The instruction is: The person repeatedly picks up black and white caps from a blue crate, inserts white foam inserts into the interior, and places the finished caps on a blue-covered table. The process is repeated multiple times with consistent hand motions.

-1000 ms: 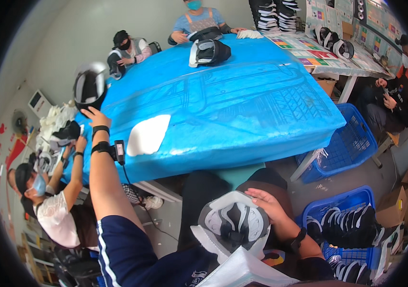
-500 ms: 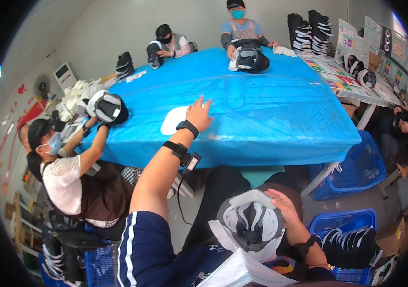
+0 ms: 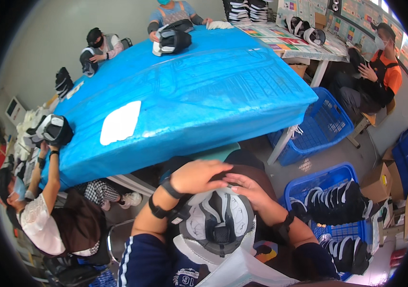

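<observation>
A black, white and grey sneaker (image 3: 218,222) rests on my lap, toe pointing away from me. My left hand (image 3: 199,175) lies flat over its toe, fingers spread and pointing right. My right hand (image 3: 247,187) cups the toe's right side, fingers touching the shoe. White wrapping paper (image 3: 235,272) lies under the shoe near my chest. A white sheet of paper (image 3: 120,122) sits alone on the blue-covered table (image 3: 204,95) in front of me.
Blue crates (image 3: 328,126) stand to my right, the nearer crate (image 3: 342,210) holding several black and white sneakers. Other people sit around the table holding sneakers: one at my left (image 3: 46,220), two at the far side, one at the right in orange (image 3: 381,79). Cardboard boxes sit far right.
My left hand has come back from the white sheet on the table to the sneaker's toe on my lap. The view has swung right.
</observation>
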Demonstrator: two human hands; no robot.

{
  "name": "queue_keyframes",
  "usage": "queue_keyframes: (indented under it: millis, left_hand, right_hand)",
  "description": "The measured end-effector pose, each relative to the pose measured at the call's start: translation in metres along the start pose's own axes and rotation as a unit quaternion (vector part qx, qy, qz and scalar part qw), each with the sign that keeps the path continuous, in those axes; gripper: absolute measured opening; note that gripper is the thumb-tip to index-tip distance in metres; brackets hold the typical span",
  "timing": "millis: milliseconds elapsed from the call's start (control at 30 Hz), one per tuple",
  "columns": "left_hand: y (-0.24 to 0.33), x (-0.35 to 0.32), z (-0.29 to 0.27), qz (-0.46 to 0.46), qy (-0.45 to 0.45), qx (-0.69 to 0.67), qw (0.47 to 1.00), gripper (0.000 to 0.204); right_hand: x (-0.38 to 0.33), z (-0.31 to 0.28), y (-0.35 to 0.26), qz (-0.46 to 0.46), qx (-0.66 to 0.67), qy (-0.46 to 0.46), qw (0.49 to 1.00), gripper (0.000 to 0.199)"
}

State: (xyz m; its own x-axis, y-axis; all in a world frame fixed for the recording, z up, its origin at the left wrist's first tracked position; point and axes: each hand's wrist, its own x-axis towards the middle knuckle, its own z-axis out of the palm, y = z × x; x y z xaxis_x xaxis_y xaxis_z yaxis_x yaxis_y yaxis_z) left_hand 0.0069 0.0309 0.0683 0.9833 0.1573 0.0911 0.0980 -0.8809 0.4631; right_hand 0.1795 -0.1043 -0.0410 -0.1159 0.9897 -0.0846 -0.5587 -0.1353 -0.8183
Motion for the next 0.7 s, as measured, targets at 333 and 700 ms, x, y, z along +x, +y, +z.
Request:
queue_keyframes:
  millis: [333, 700]
  left_hand:
    - [0.029, -0.087, 0.014, -0.173, 0.017, -0.188, 0.967, 0.058]
    - [0.038, -0.062, 0.04, -0.107, 0.153, -0.035, 0.982, 0.031]
  right_hand:
    - [-0.012, 0.025, -0.007, -0.025, -0.115, -0.021, 0.993, 0.05]
    - [-0.03, 0.055, -0.03, -0.168, -0.478, 0.071, 0.859, 0.031]
